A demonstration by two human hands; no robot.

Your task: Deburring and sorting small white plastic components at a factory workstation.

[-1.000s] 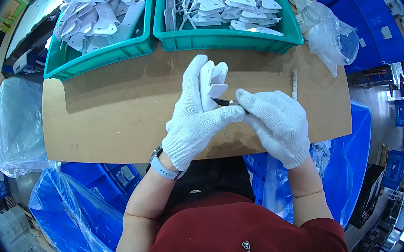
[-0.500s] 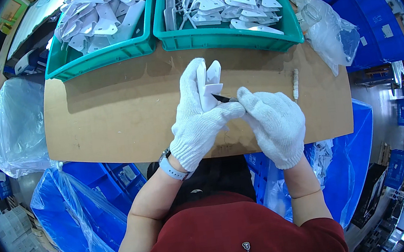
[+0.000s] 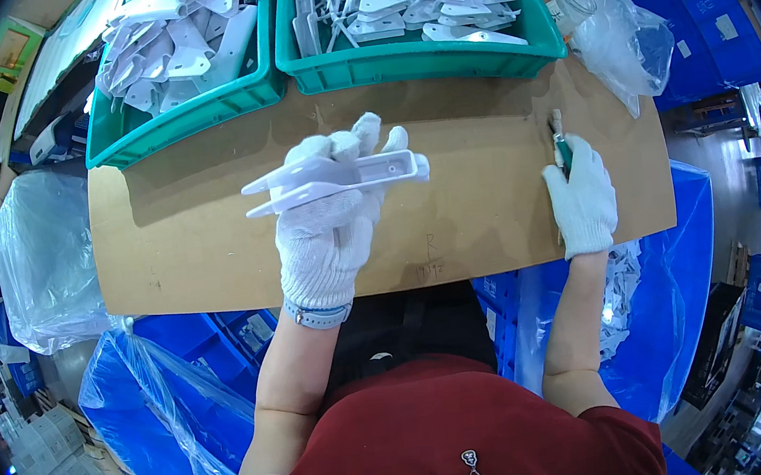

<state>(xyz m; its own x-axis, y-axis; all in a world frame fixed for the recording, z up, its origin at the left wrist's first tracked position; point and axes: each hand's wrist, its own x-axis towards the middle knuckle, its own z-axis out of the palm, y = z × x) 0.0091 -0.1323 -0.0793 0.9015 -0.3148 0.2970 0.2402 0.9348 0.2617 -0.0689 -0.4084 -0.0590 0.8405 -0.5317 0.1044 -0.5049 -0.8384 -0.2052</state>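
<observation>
My left hand, in a white knit glove, is closed around a glossy white plastic part. The part has two pointed prongs toward the left and a hollow, blunt end toward the right; my fingers cover some of its upper side. At the right side of the table, my gloved right hand rests low over the board, its fingers around a slim green-handled tool. Only the tool's far end shows past the fingers, so its exact kind is hidden.
Two green bins, one at the left and one at the right, hold heaps of white plastic parts along the far edge of the brown table. A clear jar and plastic bag stand back right. Blue crates with plastic liners flank me.
My hands have moved apart. The left has turned the white part sideways; the right has drawn a dark-bladed tool away from it and gone to the table's right side.
</observation>
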